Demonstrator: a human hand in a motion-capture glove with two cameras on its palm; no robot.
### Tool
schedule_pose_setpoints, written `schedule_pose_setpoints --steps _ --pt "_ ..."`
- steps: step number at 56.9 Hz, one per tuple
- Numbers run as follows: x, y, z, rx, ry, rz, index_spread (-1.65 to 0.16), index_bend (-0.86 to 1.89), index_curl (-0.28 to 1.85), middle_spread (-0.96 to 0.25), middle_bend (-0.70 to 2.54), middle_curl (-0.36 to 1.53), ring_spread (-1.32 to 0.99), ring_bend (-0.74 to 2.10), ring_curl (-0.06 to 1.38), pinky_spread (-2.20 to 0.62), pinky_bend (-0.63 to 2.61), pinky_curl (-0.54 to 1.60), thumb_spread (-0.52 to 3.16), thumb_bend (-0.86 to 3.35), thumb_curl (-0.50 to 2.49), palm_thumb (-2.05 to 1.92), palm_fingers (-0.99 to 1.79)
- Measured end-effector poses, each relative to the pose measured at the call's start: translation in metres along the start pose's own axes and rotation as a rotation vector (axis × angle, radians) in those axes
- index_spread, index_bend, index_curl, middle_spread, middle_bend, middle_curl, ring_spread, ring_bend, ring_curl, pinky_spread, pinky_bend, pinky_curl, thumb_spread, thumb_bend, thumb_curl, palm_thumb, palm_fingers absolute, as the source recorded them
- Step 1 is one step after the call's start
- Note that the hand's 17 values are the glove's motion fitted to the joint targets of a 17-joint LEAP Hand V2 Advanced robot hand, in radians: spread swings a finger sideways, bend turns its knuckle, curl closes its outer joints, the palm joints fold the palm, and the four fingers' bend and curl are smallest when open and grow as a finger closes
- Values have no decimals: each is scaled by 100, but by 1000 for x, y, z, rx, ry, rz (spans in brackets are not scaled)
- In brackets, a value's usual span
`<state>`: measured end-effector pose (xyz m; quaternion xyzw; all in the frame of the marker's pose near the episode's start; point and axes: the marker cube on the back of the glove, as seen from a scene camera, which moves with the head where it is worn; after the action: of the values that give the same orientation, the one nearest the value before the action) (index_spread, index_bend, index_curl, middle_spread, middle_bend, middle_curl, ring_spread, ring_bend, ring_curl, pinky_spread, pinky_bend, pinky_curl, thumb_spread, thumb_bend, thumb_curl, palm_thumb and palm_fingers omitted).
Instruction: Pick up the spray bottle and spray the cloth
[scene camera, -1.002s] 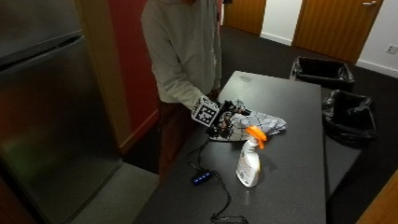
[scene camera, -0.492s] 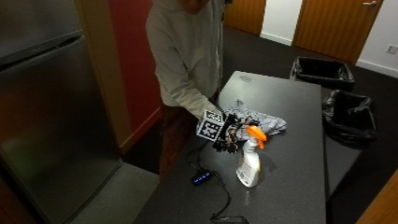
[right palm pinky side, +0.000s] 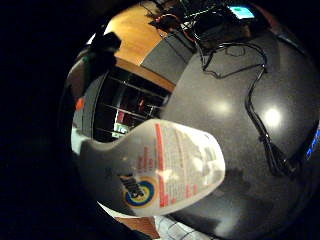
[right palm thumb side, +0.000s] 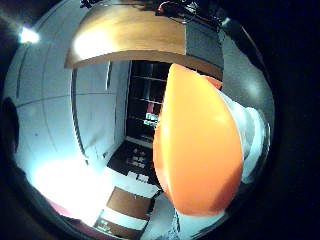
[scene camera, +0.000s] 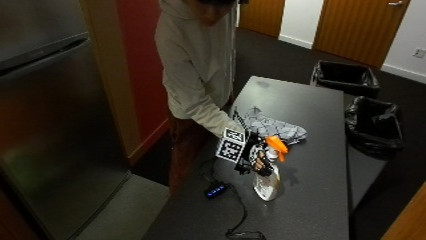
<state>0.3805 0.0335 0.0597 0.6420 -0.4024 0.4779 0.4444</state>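
In the outside view a white spray bottle (scene camera: 267, 184) with an orange trigger head (scene camera: 275, 145) stands upright on the dark table (scene camera: 313, 210). My gloved right hand (scene camera: 258, 161) is at its neck, fingers curled round it just under the head. The patterned grey cloth (scene camera: 273, 127) lies crumpled on the table just beyond the bottle, apart from it. The orange head (right palm thumb side: 197, 145) fills the thumb side palm view. The labelled white body (right palm pinky side: 170, 165) shows in the little finger side palm view, over the table top (right palm pinky side: 235, 100).
A black cable (right palm pinky side: 260, 125) runs across the table to a blue-lit power strip (scene camera: 216, 190) at its near edge. Two black-lined bins (scene camera: 343, 77) (scene camera: 373, 125) stand on the far side of the table. A steel fridge (scene camera: 46, 125) stands behind the person.
My hand has moved from beside the cloth over to the bottle and closed round its neck. The bottle and cloth have stayed put.
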Motion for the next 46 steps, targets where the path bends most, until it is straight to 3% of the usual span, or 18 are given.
schedule_pose_setpoints --steps 16,25,46 --pt "-3 -20 15 -48 -19 16 -22 13 27 -9 34 40 -6 51 35 4 26 33 93 -3 43 72 78" --pt "-6 -36 18 -79 9 59 -22 13 31 -10 36 41 -11 56 37 -2 22 33 92 -3 41 73 117" --pt "-5 -56 22 -213 -10 147 -20 12 31 -11 35 42 -13 58 40 -7 30 38 100 -2 41 81 119"
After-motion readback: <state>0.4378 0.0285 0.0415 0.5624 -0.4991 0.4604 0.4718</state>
